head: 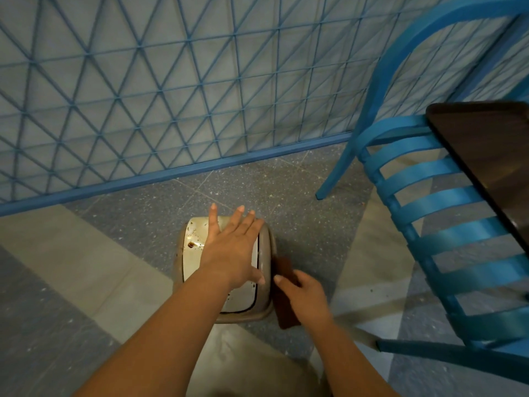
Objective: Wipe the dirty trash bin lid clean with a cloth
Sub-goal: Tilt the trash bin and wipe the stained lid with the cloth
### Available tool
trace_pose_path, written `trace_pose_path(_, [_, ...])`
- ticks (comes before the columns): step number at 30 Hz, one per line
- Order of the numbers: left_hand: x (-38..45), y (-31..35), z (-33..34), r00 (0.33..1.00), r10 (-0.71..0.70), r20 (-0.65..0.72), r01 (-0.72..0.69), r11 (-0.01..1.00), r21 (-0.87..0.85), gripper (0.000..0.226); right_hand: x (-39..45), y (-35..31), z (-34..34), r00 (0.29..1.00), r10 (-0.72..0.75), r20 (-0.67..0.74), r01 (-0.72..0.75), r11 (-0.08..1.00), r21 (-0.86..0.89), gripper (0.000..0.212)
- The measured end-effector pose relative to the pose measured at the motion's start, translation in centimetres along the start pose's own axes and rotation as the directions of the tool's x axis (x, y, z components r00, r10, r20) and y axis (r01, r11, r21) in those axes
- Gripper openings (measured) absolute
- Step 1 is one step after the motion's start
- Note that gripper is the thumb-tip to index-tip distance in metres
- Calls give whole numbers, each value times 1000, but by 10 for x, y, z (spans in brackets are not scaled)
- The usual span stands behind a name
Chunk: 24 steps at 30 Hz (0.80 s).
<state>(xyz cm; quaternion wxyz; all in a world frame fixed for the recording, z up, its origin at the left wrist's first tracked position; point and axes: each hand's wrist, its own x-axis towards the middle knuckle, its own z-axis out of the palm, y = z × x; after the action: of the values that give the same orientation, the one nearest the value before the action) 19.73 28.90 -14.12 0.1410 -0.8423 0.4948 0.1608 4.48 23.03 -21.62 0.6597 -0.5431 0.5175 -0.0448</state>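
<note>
Cream lid: the trash bin lid (pixel 193 260) is speckled, with a dark brown spill near its left edge; it sits in a tan bin (pixel 264 253) on the speckled grey floor (pixel 286 179).
Left hand (pixel 232 247): spread flat, fingers straight, over the lid.
Right hand (pixel 303 293): grips a dark brown cloth (pixel 286 310) just beside the bin's right edge.
Surroundings: blue lattice fence (pixel 171 81) behind; blue slatted chair (pixel 446 202) and dark tabletop (pixel 492 156) to the right.

Café corner — blue chair (pixel 446 207), table (pixel 486 156)
</note>
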Motion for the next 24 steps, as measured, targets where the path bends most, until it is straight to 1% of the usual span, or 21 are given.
trace_pose_path(2, [1,-1,0,1000,10,-8,-10,1000,1,114,3,3,4,1000,-13,-20,11,996,-90,6])
trace_pose_path(4, [1,-2,1,1000,17,-8,-17,1000,-6,114,12,-3,6,996,-69,-49,59,981,-185,5])
trace_pose_path(6, [1,-2,2,1000,25,-10,-25,1000,-9,113,27,-17,8,988,-137,-65,110,942,-317,7])
trace_pose_path(8, [2,-1,2,999,29,-13,-29,1000,4,112,48,-38,11,983,-155,-94,101,897,-429,13])
trace_pose_path(10, [2,0,2,1000,24,-14,-24,1000,19,113,65,-60,16,982,-143,-122,66,871,-487,17])
trace_pose_path(13, [3,0,1,1000,15,-10,-15,999,30,115,73,-66,20,984,-86,-157,4,886,-464,20])
trace_pose_path(15, [3,0,1,1000,15,-13,-15,1000,24,115,61,-54,18,983,-56,-174,-30,889,-457,20])
trace_pose_path(17, [4,0,0,1000,14,-13,-14,1000,22,116,39,-34,13,980,-79,-182,-19,874,-486,21])
trace_pose_path(20, [3,0,-1,1000,9,-9,-9,1000,24,117,4,-4,5,986,-91,-139,5,853,-521,18])
trace_pose_path(22, [3,1,-2,1000,7,-5,-7,1000,24,117,-5,9,0,997,-17,-77,-28,836,-548,17])
trace_pose_path(23, [2,1,-2,1000,4,-2,-4,1000,27,117,-3,10,-3,998,31,-46,-51,852,-520,16])
trace_pose_path(24, [1,2,-3,1000,-1,3,0,1000,31,116,1,9,-7,996,82,-34,-89,910,-404,16])
